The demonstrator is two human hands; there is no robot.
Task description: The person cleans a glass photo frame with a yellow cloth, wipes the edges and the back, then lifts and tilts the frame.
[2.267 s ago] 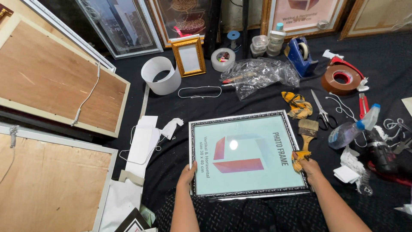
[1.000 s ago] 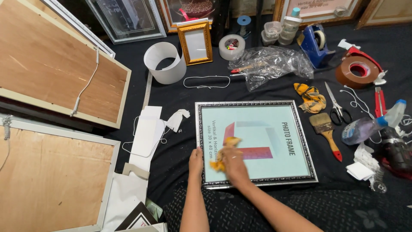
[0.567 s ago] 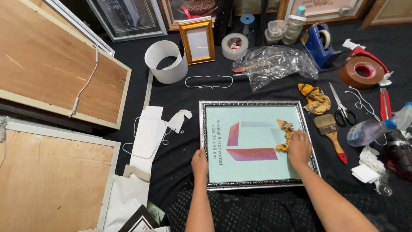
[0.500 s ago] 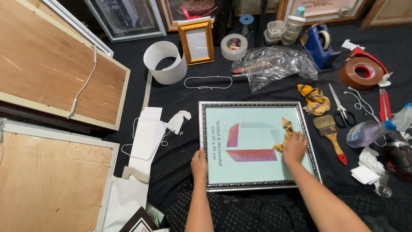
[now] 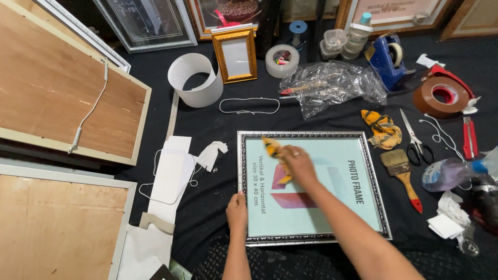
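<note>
Right hand (image 5: 298,165) reaches across the glass from the lower right, arm stretched out, fingers curled over a yellow cloth (image 5: 275,155) and pressing it flat near the upper left of the pane. Left hand (image 5: 236,210) sits on the left edge of the picture frame (image 5: 311,186), fingers gripping the silver border to hold it.

The frame lies flat on the black mat (image 5: 207,218) right in front of the person, landscape, with a patterned silver rim. Behind the glass is a pale mint paper insert with a pink and red folded shape in the middle and dark print running sideways down both ends.

Around it: a second yellow rag (image 5: 384,128) just off the top right corner, scissors (image 5: 415,140) and a paintbrush (image 5: 402,173) beside it, a brown tape roll in a red dispenser (image 5: 441,97), a blue tape dispenser (image 5: 388,58), a crumpled clear plastic bag (image 5: 332,85), and a small gold frame (image 5: 235,54) standing further back.
</note>
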